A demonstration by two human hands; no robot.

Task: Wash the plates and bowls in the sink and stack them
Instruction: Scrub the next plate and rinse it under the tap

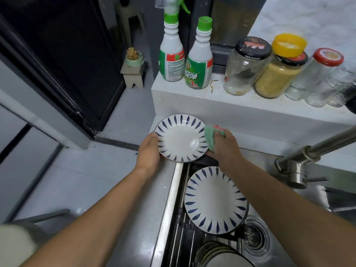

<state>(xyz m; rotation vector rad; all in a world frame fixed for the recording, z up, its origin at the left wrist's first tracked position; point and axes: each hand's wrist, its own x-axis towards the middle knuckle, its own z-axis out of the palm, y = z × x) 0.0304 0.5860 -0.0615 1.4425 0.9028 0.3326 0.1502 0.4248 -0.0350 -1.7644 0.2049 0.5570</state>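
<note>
By the steel sink [173,189], my left grip [149,149] curls round the white, blue-leafed ceramic plate [181,140]; opposite, my right grip [224,145] bunches a green cloth [210,137] on its rim. I'd brace left, wipe inward in circles.

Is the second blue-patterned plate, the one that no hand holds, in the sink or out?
In: the plate lies face up inside the sink, beside the drain.
</note>
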